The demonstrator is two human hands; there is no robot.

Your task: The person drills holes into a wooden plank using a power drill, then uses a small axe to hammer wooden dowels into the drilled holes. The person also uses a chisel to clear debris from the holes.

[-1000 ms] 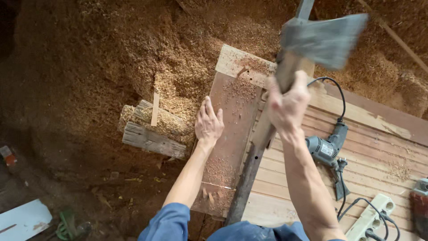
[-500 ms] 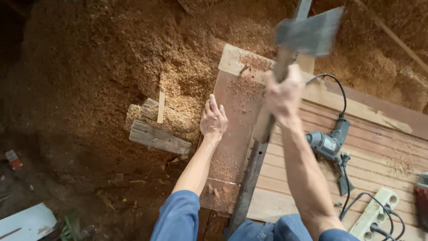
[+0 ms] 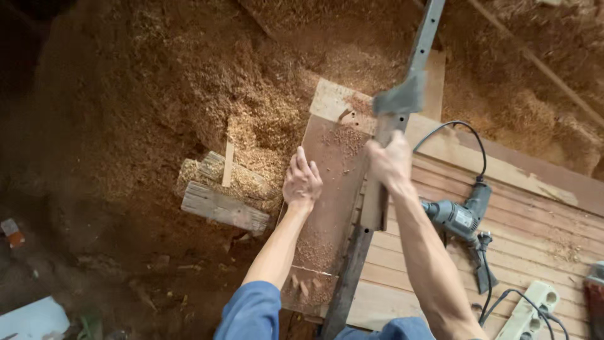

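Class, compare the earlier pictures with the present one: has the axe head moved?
Yes. The axe head has dropped toward the board that the left hand steadies; the right hand grips its handle.

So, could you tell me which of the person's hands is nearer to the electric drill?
Right. The right hand, gripping the hatchet, is just up-left of the drill; the left hand lies flat on the board, farther left.

My 1 head camera looks steeply down, close over my forearms, onto the plank [image 3: 327,189] at frame center.
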